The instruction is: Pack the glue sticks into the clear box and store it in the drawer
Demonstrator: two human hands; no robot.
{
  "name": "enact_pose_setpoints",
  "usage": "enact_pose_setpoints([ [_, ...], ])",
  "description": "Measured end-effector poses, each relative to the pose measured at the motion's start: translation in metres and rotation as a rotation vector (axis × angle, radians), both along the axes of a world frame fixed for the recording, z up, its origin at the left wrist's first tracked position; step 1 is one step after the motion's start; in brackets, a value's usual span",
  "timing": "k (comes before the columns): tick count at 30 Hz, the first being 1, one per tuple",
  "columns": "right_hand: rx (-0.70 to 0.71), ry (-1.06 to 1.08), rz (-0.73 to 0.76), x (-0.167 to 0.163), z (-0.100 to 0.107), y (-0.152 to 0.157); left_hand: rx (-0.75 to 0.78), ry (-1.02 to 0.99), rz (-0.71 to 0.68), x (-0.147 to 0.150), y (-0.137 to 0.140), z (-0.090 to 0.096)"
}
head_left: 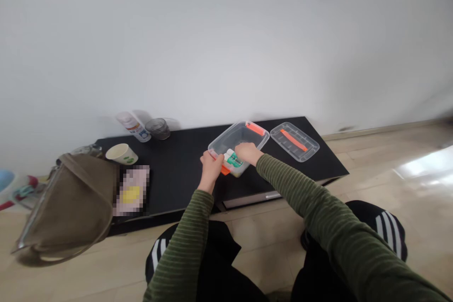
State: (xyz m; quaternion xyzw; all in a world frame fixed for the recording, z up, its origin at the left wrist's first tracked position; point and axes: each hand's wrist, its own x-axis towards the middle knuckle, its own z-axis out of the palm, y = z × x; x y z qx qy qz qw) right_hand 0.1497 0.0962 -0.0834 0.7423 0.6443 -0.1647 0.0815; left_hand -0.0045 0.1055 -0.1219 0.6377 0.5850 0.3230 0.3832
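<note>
A clear plastic storage box (pixel 226 139) with orange latches stands without its lid on the black low table. My left hand (pixel 211 168) is closed on the box's near-left rim, beside an orange latch. Reaching down into the box, my right hand (pixel 248 153) has its fingers curled, and what they hold, if anything, is hidden. White and green items (pixel 234 159), perhaps small packs or tubes, lie in the box beside my right fingers. To the right of the box lies its clear lid (pixel 301 135) with an orange handle.
At the table's left are a paper cup (pixel 121 154), a spray can (pixel 136 127), a dark glass (pixel 157 129) and a blurred-out pink packet (pixel 134 184). A brown bag (pixel 78 198) hangs over the left end. The black table (pixel 177 165) stands against a white wall.
</note>
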Motion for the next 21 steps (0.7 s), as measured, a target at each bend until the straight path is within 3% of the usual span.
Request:
enact_pose_setpoints([
  [3,0.191,0.061,0.000,0.002,0.006,-0.009,-0.007,0.001,0.001,-0.001,0.001,-0.002],
  [7,0.786,0.355,0.016,0.013,0.002,-0.045,-0.018,0.001,0.007,-0.001,0.002,-0.002],
  [10,0.997,0.450,-0.215,0.028,-0.018,-0.084,-0.018,-0.001,0.011,0.000,0.002,-0.002],
  [12,0.970,0.451,-0.410,0.040,-0.037,-0.107,-0.011,-0.004,0.010,-0.001,0.003,-0.003],
  [14,0.826,0.434,-0.477,0.050,-0.055,-0.123,-0.004,-0.007,0.008,-0.001,0.004,-0.005],
  [17,0.584,0.356,-0.462,0.058,-0.075,-0.133,-0.005,-0.011,0.013,-0.001,0.005,-0.007],
  [21,0.443,0.199,-0.421,0.056,-0.084,-0.136,0.000,-0.013,0.018,-0.002,0.003,-0.006],
])
